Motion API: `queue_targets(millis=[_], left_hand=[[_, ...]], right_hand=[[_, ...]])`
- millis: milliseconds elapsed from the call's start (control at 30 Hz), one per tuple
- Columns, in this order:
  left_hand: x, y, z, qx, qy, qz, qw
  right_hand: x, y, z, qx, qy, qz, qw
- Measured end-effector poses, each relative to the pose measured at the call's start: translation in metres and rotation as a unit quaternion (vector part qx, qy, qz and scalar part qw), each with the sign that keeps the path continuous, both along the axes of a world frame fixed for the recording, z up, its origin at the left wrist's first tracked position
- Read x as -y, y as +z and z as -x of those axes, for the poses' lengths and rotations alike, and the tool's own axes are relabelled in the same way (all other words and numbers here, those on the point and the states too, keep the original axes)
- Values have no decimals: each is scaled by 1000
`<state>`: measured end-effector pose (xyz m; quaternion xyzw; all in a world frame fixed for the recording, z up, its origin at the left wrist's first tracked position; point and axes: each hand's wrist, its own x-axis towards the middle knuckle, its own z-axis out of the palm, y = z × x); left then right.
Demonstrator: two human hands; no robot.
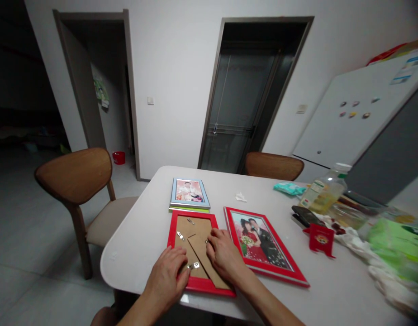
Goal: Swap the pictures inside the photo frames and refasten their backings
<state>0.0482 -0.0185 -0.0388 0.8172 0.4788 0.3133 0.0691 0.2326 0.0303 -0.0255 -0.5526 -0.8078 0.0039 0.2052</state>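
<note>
Red-framed brown backboard (pixel 198 233) face down at the white table's (pixel 137 240) near edge, between both hands, left hand's (pixel 170 271) fingers curled together over its left side, right hand's (pixel 224 253) fingers bent together on its right side.

a home dining area: wooden chairs (pixel 75 174) around a white table (pixel 137 244), a fridge (pixel 358 108) with magnets (pixel 353 108) beyond.
</note>
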Motion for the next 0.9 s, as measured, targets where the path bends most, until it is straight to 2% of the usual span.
queue_targets(millis=[133,300,467,567,900], left_hand=[[1,0,-2,11,11,-12,1000],[4,-1,-1,29,7,-38,999],[4,-3,0,34,9,-43,998],[3,-5,-1,35,8,-44,998],[3,-5,0,22,11,-40,999]], right_hand=[[3,-2,-1,-27,8,-9,1000],[17,4,3,-18,17,-10,1000],[47,4,15,-25,152,0,988],[58,1,18,-41,189,9,981],[60,3,23,-5,149,25,989]])
